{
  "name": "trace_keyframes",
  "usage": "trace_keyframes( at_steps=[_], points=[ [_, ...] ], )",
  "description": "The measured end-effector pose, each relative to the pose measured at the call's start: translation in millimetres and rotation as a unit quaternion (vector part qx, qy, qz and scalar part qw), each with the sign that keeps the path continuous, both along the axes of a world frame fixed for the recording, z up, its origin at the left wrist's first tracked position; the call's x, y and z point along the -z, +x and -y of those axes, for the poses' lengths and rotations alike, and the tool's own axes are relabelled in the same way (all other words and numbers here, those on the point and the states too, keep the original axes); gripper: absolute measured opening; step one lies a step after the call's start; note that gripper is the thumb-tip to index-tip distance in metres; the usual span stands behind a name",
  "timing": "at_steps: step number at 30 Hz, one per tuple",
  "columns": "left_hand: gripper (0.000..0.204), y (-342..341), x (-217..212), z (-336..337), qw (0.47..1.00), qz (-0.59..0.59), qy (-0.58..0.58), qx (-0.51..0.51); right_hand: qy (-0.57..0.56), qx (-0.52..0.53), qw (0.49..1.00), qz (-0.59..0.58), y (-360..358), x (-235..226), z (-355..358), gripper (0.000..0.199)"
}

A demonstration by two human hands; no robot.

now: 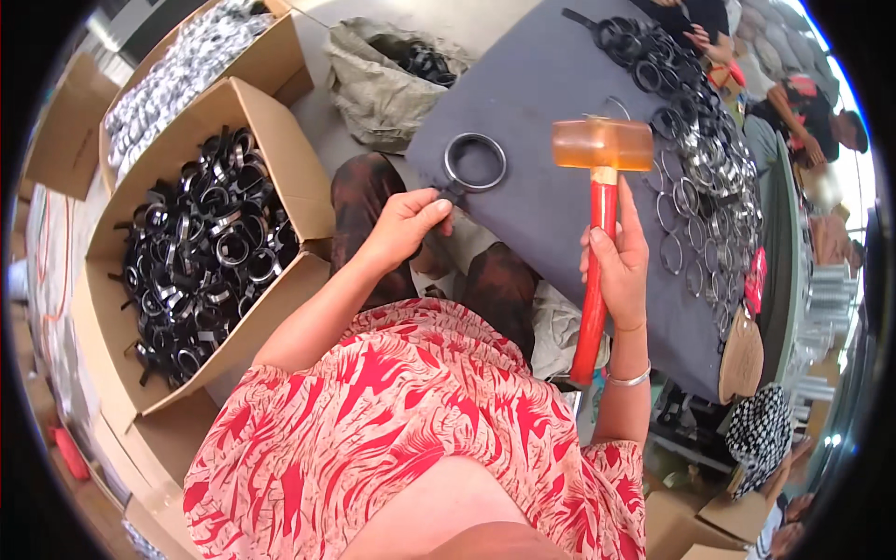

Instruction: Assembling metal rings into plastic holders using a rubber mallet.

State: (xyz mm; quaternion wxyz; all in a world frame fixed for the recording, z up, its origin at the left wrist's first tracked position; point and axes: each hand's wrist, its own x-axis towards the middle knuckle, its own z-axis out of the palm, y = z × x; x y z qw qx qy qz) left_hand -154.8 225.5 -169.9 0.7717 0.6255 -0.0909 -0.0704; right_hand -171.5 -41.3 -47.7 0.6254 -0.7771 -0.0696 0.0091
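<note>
1. Head view, left hand (408, 227): fingers pinched on the stubby tab of a black ring (453, 179), over the grey worktop (551, 89)'s edge; can't tell if they touch. Looks light, stiff, maybe slick, so tab's a decent hold.
2. Same view, right hand (623, 268): fingers wrapped round a mallet (602, 185)'s red handle. Probably top-heavy; gripping near the head should steady it.
</note>
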Motion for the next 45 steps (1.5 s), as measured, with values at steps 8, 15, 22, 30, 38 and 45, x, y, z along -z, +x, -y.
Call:
trace_keyframes(
  at_steps=[8,15,22,30,38,45],
  points=[
    [0.028,-2.7,9.1,-5.5,0.999,-0.003,0.043,-0.001,-0.208,-0.051,0.959,0.184,22.9,-85.4,-56.9,0.06],
    [0.029,-1.4,-2.4,3.6,0.999,0.022,0.024,0.02,-0.354,-0.176,0.891,0.222,64.5,-25.5,-65.2,0.059],
    [0.032,-5.4,6.9,-5.2,0.999,0.017,0.047,-0.021,-0.252,-0.062,0.937,0.231,72.5,-141.4,-61.6,0.034],
    [0.028,-8.5,8.1,0.7,1.0,0.003,0.014,0.012,-0.158,-0.012,0.984,-0.076,57.1,-45.1,-33.9,0.057],
    [0.028,-1.8,3.2,1.7,1.0,0.008,-0.004,-0.004,-0.25,-0.017,0.951,0.179,1.5,-12.0,-17.1,0.06],
    [0.024,-11.5,-27.6,-73.3,0.956,0.007,-0.069,-0.284,-0.022,0.106,0.993,0.056,-7.1,-33.3,-13.5,0.059]
  ],
)
